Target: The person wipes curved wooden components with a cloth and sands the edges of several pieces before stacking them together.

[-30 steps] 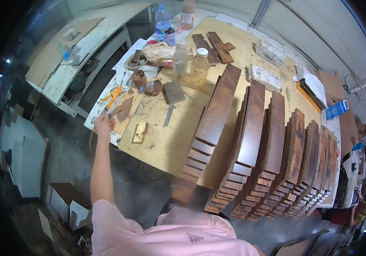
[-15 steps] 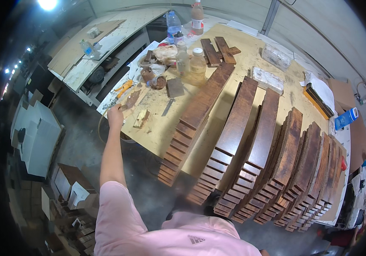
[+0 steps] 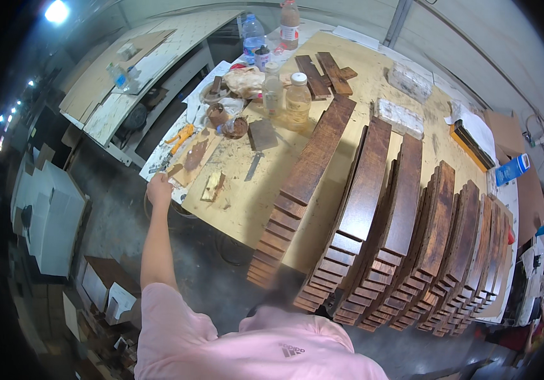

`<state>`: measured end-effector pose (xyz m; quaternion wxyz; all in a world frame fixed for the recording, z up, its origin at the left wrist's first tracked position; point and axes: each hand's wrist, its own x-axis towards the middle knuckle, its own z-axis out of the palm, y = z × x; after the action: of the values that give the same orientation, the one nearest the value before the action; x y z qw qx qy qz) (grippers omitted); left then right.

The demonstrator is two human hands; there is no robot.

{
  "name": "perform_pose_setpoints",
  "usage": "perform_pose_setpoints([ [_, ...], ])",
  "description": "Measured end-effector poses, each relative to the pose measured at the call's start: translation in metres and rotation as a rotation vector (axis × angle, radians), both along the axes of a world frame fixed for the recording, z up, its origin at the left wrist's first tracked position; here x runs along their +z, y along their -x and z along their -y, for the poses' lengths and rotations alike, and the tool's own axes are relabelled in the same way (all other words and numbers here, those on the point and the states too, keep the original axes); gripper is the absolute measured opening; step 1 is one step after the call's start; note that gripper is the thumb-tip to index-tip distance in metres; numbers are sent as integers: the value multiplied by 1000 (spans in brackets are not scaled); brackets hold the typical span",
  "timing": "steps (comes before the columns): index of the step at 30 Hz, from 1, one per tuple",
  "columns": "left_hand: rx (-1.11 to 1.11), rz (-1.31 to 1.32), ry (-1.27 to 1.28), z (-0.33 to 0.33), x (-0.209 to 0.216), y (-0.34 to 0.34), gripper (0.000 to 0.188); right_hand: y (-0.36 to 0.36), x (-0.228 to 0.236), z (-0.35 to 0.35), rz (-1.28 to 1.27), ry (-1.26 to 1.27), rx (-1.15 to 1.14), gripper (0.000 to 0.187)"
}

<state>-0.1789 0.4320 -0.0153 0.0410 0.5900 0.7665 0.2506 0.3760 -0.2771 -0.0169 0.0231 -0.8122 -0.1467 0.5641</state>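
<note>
My left hand (image 3: pixel 160 189) is at the left front edge of the table, its fingers closed in a pinch. A small brownish piece shows at the fingertips, too small to name. Just beyond it lies a board with a smear of brown paste (image 3: pixel 196 154), with an orange-handled tool (image 3: pixel 180 138) beside it. To the hand's right are a yellowish block (image 3: pixel 213 187), a thin metal blade (image 3: pixel 253 166) and a dark square pad (image 3: pixel 262 135). Stacks of brown-stained wooden boards (image 3: pixel 320 152) fan out across the table to the right. My right hand is out of view.
A capped jar of yellowish liquid (image 3: pixel 298 104), a water bottle (image 3: pixel 253 37) and a pinkish bottle (image 3: pixel 289 26) stand toward the back. White wrapped blocks (image 3: pixel 398 118) and a blue bottle (image 3: pixel 512 170) are on the right. Another table (image 3: pixel 113 95) stands far left.
My left hand has drawn back slightly toward me and to the left along the table edge. The view has shifted a little; the boards stay in place.
</note>
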Motion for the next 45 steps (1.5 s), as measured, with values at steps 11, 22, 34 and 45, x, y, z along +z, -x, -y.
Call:
perform_pose_setpoints([
  [11, 115, 1266, 48, -18, 1, -51, 31, -16, -14, -27, -18, -23, 66, 33],
  [22, -325, 1800, 10, 94, 114, -182, 18, -79, -31, -37, -49, -66, 214, 35],
  [34, -735, 2042, 460, 315, 135, -339, 25, -147, -68, 90, -184, -136, 174, 43],
  [45, -825, 1846, 1126, 407, 116, -463, 23, -104, -24, 136, 236, -507, -820, 29],
])
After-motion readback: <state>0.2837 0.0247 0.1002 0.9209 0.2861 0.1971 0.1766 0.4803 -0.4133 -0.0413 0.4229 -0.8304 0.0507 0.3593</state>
